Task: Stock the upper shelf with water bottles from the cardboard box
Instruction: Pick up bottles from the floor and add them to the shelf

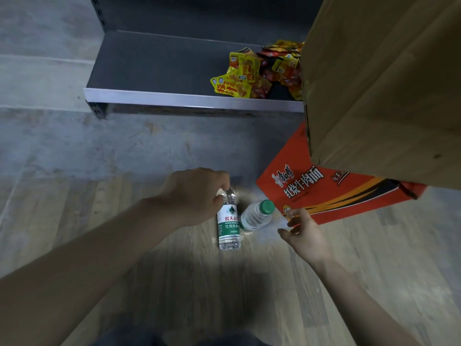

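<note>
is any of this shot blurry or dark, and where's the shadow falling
Head view: dim overall, edges bent by the wide lens; the wooden floor at the bottom is smeared, with a dark shadow below the two water bottles; the left hand gripping one bottle's top and the right hand are fairly sharp; the snack packets stay readable.

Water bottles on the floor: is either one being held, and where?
The left hand grips the green-labelled clear plastic bottle by its cap end. The open right hand holds nothing.
</note>
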Motion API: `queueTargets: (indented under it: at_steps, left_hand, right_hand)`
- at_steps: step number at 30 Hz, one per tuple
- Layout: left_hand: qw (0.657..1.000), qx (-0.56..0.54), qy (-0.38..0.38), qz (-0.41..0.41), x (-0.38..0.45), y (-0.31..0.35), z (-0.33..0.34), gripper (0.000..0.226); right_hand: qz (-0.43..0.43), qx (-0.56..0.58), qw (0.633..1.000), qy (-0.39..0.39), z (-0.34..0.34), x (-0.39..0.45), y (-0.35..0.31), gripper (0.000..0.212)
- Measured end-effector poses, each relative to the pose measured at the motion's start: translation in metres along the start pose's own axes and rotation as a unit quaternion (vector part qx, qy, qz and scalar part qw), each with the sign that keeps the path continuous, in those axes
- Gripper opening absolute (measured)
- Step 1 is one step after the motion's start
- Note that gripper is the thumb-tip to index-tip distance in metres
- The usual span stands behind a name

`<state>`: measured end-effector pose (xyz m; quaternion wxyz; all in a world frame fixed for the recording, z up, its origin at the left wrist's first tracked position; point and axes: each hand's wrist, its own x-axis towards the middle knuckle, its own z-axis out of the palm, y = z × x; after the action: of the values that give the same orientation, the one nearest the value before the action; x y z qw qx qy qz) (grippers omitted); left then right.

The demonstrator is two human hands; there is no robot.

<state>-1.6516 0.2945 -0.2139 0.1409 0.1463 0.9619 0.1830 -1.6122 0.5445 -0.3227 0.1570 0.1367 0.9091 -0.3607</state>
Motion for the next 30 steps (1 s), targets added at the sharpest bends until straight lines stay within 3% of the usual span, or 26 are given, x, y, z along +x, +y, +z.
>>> queueTargets:
  at_steps: [17, 30]
  left_hand:
    - [0.999, 0.024, 0.019, 0.011, 0.022, -0.026, 0.039, 0.023]
    - [0.999, 0.028, 0.019, 0.007, 0.023, -0.028, 0.038, 0.025]
  right_hand:
    - [-0.033, 0.061, 0.996, -0.057, 0.056, 0.056, 0.027, 0.065]
    - [-0.059, 0.144, 0.986, -0.063, 0.059, 0.060, 0.024, 0.053]
